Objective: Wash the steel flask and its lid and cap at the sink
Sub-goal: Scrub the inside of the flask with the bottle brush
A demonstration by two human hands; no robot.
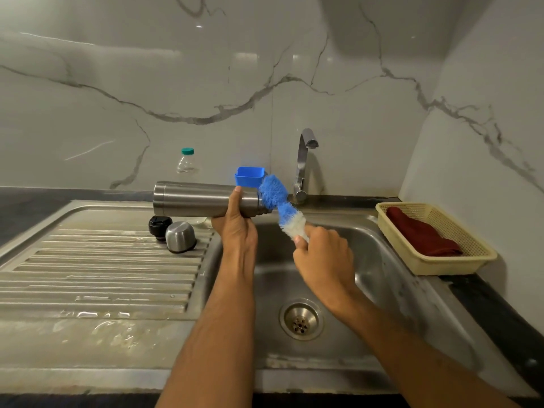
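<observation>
Flask [203,199] gripped sideways over sink [382,260] by left hand [237,228] | brush [279,206] clasped in right hand [322,253], bristles at flask mouth | lid [159,227], cap [180,237] parked left of sink, judged unwashed | tap [304,160] dry.

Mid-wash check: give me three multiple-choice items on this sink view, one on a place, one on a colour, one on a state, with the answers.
1. Where does the steel cap sit?
A. On the ribbed drainboard
B. In the basin
C. In the basket

2. What colour is the cloth in the basket?
A. Green
B. Dark red
C. White

3. How is the flask held?
A. Upright
B. Mouth down
C. On its side

Answers:
1 A: it rests beside the black lid on the drainboard.
2 B: the folded cloth is dark red.
3 C: the left hand holds it level, mouth toward the brush in the right hand.
</observation>
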